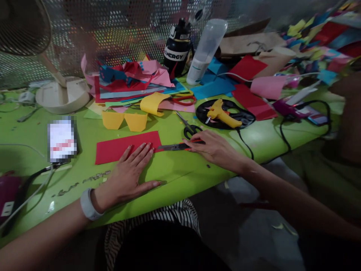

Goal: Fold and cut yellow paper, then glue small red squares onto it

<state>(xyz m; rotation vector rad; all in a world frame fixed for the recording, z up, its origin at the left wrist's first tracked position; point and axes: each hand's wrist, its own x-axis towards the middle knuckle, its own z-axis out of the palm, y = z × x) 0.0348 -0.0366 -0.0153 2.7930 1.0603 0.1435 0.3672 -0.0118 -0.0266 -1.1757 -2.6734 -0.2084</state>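
Observation:
My left hand [130, 171] lies flat and open on the green table, its fingertips pressing the near edge of a red paper sheet [124, 146]. My right hand [213, 147] is closed on a utility knife with a red handle [177, 146], whose blade points left at the red sheet's right edge. Black-handled scissors [189, 128] lie just beyond the right hand. A white band sits on my left wrist.
Yellow paper cut-outs [125, 121] lie behind the red sheet. A yellow glue gun [221, 114] rests on a black disc. Red-handled scissors [184, 99], a black bottle [178, 47], a white bottle [205, 51], a fan base [62, 94], a phone [62, 140] and coloured paper scraps crowd the back.

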